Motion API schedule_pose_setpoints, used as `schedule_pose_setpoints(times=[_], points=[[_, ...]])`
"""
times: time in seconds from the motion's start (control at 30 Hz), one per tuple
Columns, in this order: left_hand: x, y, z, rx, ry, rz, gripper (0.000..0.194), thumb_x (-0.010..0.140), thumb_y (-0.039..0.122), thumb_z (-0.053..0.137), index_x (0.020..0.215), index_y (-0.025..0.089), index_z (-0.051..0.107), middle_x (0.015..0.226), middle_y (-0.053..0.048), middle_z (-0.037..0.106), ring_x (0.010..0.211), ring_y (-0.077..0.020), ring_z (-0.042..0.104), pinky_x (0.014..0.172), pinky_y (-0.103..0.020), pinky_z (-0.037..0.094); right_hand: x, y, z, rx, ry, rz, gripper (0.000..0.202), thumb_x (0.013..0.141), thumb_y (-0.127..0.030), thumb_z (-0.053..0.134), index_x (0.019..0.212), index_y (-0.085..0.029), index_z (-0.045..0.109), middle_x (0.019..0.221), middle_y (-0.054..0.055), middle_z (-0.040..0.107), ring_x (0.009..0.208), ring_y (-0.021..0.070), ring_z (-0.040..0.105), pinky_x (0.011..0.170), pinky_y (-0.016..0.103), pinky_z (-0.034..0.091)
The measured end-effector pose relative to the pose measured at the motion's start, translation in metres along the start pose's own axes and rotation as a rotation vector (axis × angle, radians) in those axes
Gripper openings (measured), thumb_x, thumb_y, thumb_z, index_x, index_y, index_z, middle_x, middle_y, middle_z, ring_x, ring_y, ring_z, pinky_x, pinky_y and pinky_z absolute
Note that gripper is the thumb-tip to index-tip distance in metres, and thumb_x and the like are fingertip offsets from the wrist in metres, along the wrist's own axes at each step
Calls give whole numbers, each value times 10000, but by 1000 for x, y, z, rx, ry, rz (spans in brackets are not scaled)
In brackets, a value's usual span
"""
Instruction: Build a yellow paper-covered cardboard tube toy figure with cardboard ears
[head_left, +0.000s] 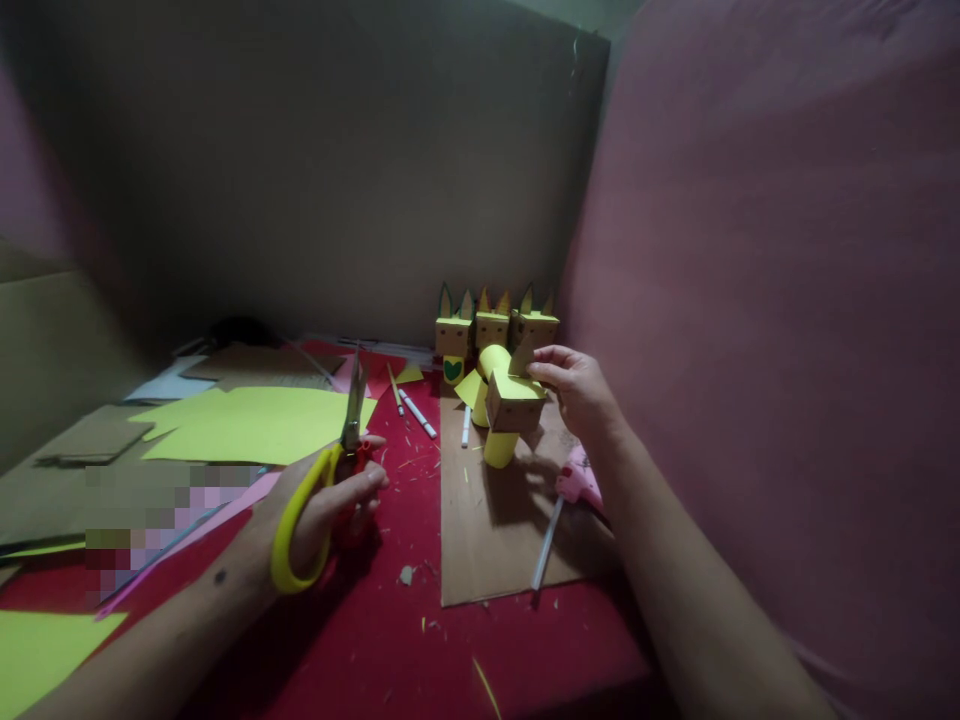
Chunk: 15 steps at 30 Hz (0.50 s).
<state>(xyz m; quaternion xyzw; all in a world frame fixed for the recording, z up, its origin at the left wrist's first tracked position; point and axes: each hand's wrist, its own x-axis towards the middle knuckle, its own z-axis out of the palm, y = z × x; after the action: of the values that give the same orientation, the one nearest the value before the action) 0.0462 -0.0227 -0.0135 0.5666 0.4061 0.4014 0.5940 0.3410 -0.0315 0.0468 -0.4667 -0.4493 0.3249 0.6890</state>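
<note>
My left hand [343,498] is closed on a pair of scissors [281,545] with yellow handles, their blades pointing up and away from me. Between the thumb and fingers of my right hand [581,388] is a pointed cardboard ear piece [520,357]. It touches or stands just over the yellow top of a small cardboard box head [514,410]. Under that head is a yellow paper tube [500,450], and more yellow tubes show behind it. Whether the ear is attached cannot be made out.
Several finished eared figures [493,330] stand at the back. A pink glue gun [579,478] lies on the cardboard sheet [480,560] near my right forearm. Yellow paper [240,425], cardboard pieces and scraps cover the left side. White sticks [417,413] and a pencil [394,388] lie mid-table.
</note>
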Motion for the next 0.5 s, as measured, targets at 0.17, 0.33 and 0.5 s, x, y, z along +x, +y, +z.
schedule_pose_setpoints(times=[0.17,0.33,0.5], points=[[0,0,-1,-38,-14,-23,706,641,444,813,1212,179,494,599,63,583,399,-100,455,384,-215,338,-3,-3,1,22,0,11,194,509,-222,781,677,-174,697,632,-22,662,572,102,544,590,261,393],[0,1,0,-17,-17,5,681,690,439,796,1228,166,480,602,68,580,427,-104,475,407,-216,360,-3,-3,2,40,7,19,227,506,-249,796,689,-179,680,612,-36,629,563,102,521,578,262,379],[0,2,2,4,4,2,749,635,466,819,1233,153,495,563,73,570,400,-111,461,383,-224,354,-1,-1,4,35,17,15,252,517,-284,806,704,-180,672,618,-40,612,567,102,508,580,265,371]])
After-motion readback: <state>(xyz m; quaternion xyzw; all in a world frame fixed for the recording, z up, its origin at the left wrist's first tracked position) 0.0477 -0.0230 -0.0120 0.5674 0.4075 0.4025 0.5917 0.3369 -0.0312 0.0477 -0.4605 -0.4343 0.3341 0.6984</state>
